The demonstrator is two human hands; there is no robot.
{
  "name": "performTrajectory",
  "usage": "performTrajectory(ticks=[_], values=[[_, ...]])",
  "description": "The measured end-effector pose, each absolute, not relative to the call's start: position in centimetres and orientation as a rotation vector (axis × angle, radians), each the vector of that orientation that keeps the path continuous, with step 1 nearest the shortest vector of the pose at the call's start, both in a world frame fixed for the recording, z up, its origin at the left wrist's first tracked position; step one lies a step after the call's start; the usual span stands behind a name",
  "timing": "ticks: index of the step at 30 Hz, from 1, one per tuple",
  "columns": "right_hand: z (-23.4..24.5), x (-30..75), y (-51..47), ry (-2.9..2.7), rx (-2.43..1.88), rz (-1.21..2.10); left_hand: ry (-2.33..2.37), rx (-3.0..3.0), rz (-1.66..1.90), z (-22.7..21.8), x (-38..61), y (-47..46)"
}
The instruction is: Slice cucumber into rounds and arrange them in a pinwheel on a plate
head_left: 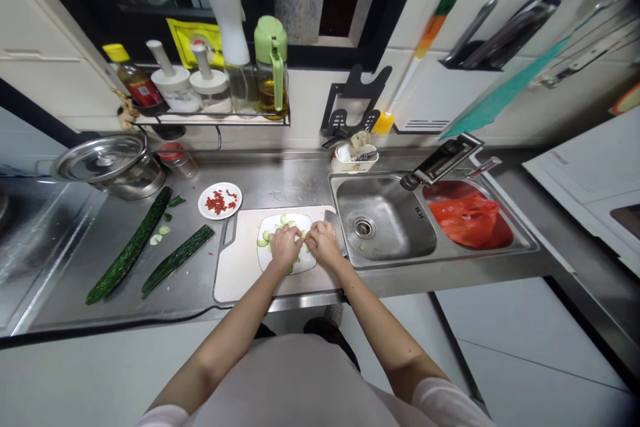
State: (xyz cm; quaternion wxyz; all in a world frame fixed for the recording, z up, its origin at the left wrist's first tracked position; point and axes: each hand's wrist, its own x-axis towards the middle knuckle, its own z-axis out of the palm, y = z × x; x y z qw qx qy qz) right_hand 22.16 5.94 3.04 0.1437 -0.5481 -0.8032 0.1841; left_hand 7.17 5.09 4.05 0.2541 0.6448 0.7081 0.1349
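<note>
A white squarish plate [273, 265] lies on the white cutting board [235, 280], with cucumber slices [263, 238] set around its rim. Over the middle of the plate, my left hand [286, 245] and my right hand [323, 242] meet with fingertips pinched close together. A bit of green cucumber slice shows between the fingertips; most of it is hidden by the fingers. Under my right hand, at the board's right edge, the blade of a knife [336, 223] partly shows. Left of the board lie a cut cucumber [177, 260] and a longer cucumber [131, 247].
A small plate of red pieces [220, 185] stands behind the board. Cucumber offcuts [157, 239] lie near the cucumbers. At right is a double sink [385, 250] with a red plastic bag [467, 220]. A lidded pot [133, 173] and a bottle rack [240, 121] stand at the back left.
</note>
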Motion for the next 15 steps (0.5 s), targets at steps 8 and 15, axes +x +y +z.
performTrajectory(ticks=[8,15], values=[[3.31,22.25,5.75,-2.216,-1.619,0.49,1.929,1.753,0.362,3.85,7.22,5.15],[2.95,22.17,5.9,-2.218,-1.616,0.486,1.946,1.753,0.332,3.77,7.33,5.17]])
